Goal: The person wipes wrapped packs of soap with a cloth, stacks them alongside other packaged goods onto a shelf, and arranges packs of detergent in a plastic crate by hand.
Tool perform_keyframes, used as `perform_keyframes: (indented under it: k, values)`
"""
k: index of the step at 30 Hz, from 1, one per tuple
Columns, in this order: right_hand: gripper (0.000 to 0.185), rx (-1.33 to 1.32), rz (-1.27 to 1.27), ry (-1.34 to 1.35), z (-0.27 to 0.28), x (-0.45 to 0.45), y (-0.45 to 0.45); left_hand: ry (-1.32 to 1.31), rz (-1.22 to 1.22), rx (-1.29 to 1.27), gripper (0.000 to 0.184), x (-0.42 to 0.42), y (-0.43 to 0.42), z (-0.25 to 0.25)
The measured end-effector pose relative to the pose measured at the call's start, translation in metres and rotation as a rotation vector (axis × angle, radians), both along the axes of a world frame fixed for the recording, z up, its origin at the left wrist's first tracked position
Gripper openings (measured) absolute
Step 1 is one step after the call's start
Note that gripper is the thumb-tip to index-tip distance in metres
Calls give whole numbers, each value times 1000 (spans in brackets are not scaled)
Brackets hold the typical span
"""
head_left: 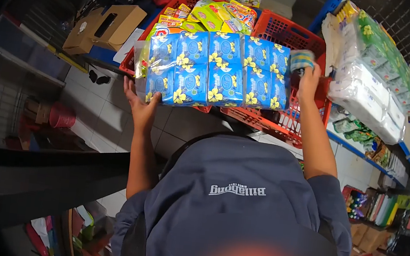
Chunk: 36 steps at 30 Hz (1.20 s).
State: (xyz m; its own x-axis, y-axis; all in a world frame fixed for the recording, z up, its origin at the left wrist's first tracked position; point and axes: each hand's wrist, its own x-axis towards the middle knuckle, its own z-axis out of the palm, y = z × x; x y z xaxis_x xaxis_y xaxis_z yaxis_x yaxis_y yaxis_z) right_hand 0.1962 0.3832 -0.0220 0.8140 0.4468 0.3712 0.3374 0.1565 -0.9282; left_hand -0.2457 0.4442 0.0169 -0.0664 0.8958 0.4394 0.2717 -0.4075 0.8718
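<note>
A clear-wrapped bundle of blue packets printed with yellow flowers [225, 82] is tilted up over the front of a red plastic basket [261, 118]. My left hand [142, 108] grips its lower left corner, thumb on the front and fingers at the side. At the bundle's right end, my right hand [309, 81] is closed around a small round item with teal, yellow and white stripes [302, 59]; its exact kind does not show. Behind the bundle, green and yellow snack-like pouches [217, 17] fill the left part of the basket.
An opened cardboard box [106, 28] rests on the left of the blue-edged surface. On the right, a shelf holds white wrapped packs [363, 90] and green packs [387, 63]. A pink bucket [62, 115] and dark sandals [99, 78] are on the tiled floor.
</note>
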Motion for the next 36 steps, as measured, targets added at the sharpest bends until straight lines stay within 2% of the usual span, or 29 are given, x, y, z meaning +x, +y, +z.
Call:
perform_keyframes:
  k: [1, 2, 3, 4, 6, 7, 8, 10, 11, 12, 14, 15, 16, 18, 20, 22, 24, 27, 29, 31, 33, 36]
  values:
    - [20, 10, -34, -203, 29, -22, -6, -4, 15, -2, 80, 1, -2, 7]
    - [16, 23, -67, -408, 54, -40, -13, 281, 82, 82, 79, 3, -5, 17]
    - [18, -1, -66, -504, 62, -46, -14, 568, 148, 160, 79, 5, -8, 27]
    - [18, -1, -52, -508, 71, -52, -18, 565, 160, 153, 79, 11, -12, 37]
    - [23, -170, 183, -715, 85, -65, -26, 830, 115, 219, 72, 26, -20, 54]
    - [28, -261, 304, -790, 83, -66, -25, 856, 53, 282, 67, 30, -21, 56]
    - [28, -257, 313, -799, 87, -73, -26, 850, 64, 278, 67, 34, -20, 55]
    - [33, -641, 548, -884, 99, -95, -34, 771, -142, 231, 70, 40, -19, 52]
    - [43, -633, 533, -786, 101, -98, -33, 763, -134, 231, 70, 41, -19, 49]
    - [43, -632, 536, -797, 97, -95, -27, 847, -212, 188, 72, 41, -19, 43]
    - [56, -368, 278, -804, 77, -81, -13, 927, -284, 137, 74, 43, -20, 37]
    - [64, -440, 226, -773, 74, -81, -7, 928, -280, 149, 76, 42, -20, 35]
    - [64, -440, 236, -775, 59, -74, 2, 931, -277, 159, 77, 41, -21, 33]
    - [67, -490, 314, -518, 14, -55, 25, 933, -266, 152, 75, 41, -20, 32]
    - [66, -491, 333, -463, 0, -57, 35, 930, -254, 156, 72, 43, -19, 30]
    - [61, -346, 358, -352, -6, -54, 44, 909, -242, 155, 69, 45, -19, 30]
    - [56, -325, 404, -297, -2, -57, 53, 898, -269, 155, 71, 44, -18, 28]
    - [50, -285, 685, -193, 30, -83, 68, 902, -264, 161, 72, 43, -17, 27]
    - [47, -274, 764, -469, 58, -118, 84, 898, -270, 164, 72, 43, -17, 28]
    - [45, -311, 914, -937, 76, -151, 104, 885, -265, 156, 72, 43, -17, 26]
    - [43, -336, 934, -1099, 81, -197, 116, 876, -270, 188, 73, 45, -16, 26]
    - [44, -338, 916, -1199, 81, -241, 143, 799, -241, 181, 74, 45, -15, 17]
